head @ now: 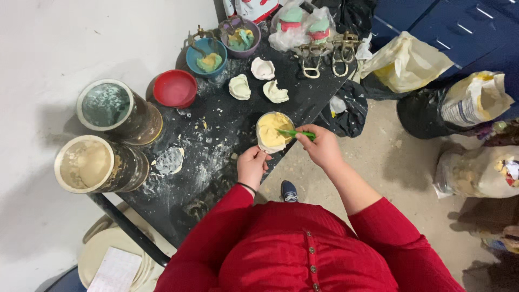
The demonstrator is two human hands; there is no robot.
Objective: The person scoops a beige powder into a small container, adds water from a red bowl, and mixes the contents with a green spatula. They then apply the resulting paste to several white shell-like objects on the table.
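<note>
Head view showed the left hand (251,166) wrapped around a small bowl (272,132) of yellow paste at the near edge of the dusty black surface (216,130), while the right hand (323,146) pinched a green spatula (296,133) dipped into it. Stirring well probably called for a firm grip on the bowl and scraping along its wall. Paste hid the spatula's blade, and the bowl's underside could not be seen.

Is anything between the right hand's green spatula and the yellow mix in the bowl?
Nothing visible. The right hand holds the green spatula with its tip already in the yellow mix inside the bowl, which the left hand steadies.
</note>
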